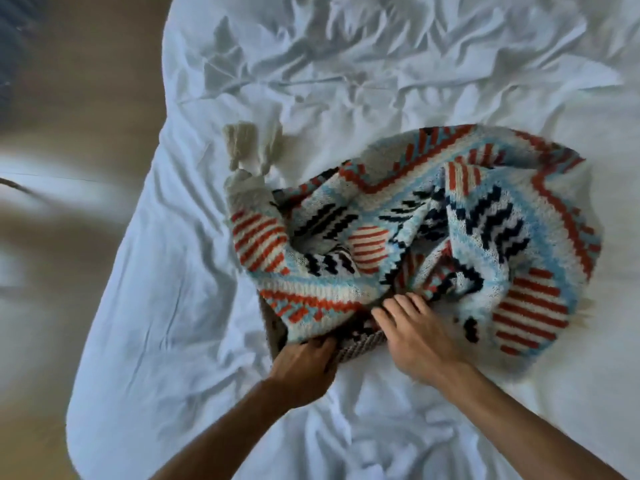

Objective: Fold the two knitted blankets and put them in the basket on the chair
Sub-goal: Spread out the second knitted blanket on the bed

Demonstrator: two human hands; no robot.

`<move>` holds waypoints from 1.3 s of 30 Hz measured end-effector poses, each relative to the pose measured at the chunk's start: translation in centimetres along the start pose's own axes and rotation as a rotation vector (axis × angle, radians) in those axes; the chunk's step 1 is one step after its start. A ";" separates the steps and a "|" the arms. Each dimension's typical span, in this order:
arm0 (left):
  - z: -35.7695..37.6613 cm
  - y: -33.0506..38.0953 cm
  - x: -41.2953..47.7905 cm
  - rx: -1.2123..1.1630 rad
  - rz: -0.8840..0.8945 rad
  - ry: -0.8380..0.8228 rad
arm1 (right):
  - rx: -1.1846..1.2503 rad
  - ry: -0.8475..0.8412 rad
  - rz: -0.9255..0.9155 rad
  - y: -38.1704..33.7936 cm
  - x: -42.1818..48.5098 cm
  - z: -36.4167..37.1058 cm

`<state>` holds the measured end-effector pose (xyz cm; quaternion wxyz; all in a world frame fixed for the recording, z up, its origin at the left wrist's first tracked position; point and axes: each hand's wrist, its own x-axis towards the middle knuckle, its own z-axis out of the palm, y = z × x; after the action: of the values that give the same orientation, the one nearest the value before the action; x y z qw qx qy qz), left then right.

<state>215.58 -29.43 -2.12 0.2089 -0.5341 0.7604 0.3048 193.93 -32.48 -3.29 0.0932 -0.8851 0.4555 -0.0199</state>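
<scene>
Blanket (433, 216), a red, blue and black patterned knit, heaped unfolded over the basket (367, 341) on a bed's rumpled white sheet (173, 306). Fingers (408, 303) of the right hand (419, 330) slightly apart and nearly straight, tips touching the near fold just above the woven rim; no telling whether any knit is pinched underneath. Left hand (304, 358) curled over the basket's near-left rim, gripping it. Most of the basket buried, only the near rim and a strip of left wall showing.

Probably the start of the work: nothing folded yet, no chair in view. Best to keep the basket pinned with the left hand, take a firm pinch of the near edge with the right and draw the knit clear onto open sheet. Then find two corners and spread it flat before the first fold. Loose knit stretches and snags, so lift rather than drag across the rim.

Heap's long axis across the bed, left to right, the right end spilling onto the sheet. Cream tassels (252, 150) at the far-left corner, pointing away.
</scene>
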 end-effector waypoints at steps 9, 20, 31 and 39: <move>-2.4 -5.6 -0.8 0.155 0.172 0.122 | 0.022 -0.150 0.104 -7.5 0.5 1.3; -1.2 -7.6 -0.6 0.193 0.075 0.148 | 0.218 -0.324 0.301 -8.3 -1.9 -0.3; 8.1 -5.4 -10.5 0.027 -0.060 0.022 | 0.091 -0.458 0.203 -16.8 -2.4 1.6; 6.6 -10.0 -11.5 0.209 -0.134 0.298 | 0.109 -0.375 0.079 -17.5 -3.6 1.1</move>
<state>228.91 -19.46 -1.89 0.1684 -0.5981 0.7731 0.1273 206.02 -19.49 -1.01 0.2251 -0.8483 0.4629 0.1244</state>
